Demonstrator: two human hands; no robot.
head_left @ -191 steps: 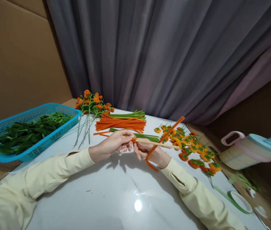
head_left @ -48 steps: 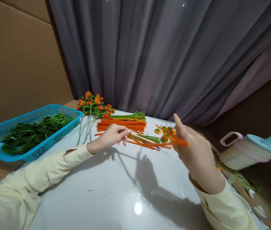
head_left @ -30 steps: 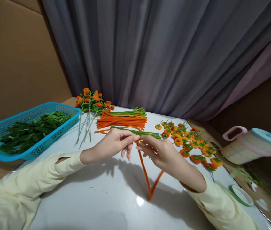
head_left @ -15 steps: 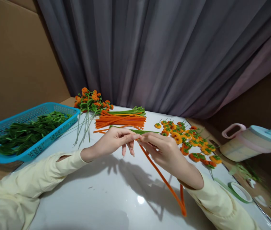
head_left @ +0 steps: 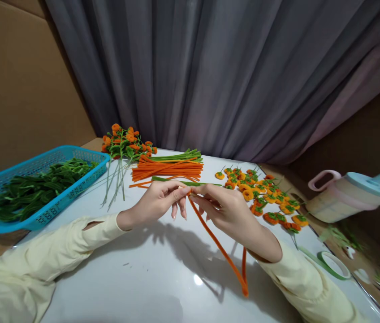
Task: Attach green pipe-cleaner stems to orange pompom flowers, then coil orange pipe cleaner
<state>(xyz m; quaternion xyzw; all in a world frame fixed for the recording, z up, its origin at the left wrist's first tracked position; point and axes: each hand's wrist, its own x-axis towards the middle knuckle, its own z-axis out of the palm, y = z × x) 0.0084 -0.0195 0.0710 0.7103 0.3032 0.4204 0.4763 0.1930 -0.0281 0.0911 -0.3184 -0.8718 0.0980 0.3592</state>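
Observation:
My left hand [head_left: 158,199] and my right hand [head_left: 232,208] meet at the middle of the view, above the white table. Between their pinched fingertips is one end of an orange fuzzy stem [head_left: 215,240]. The stem slants down to the right to a sharp bend, then rises behind my right wrist. Beyond my hands lie a pile of orange stems [head_left: 168,170] and a pile of green stems [head_left: 179,157]. To their right, small orange and yellow flowers [head_left: 247,193] with green tops are spread out.
At the left stands a blue basket [head_left: 62,190] of green leaves [head_left: 38,184]. Orange flowers on long stems [head_left: 126,143] lie at the back left. At the right are green tape [head_left: 334,265] and a lidded jug [head_left: 347,195] with a pink handle. A grey curtain [head_left: 183,76] hangs behind.
The orange stem's bent lower end has swung slightly left and up. My right hand has shifted a little left. Both hands keep their pinch.

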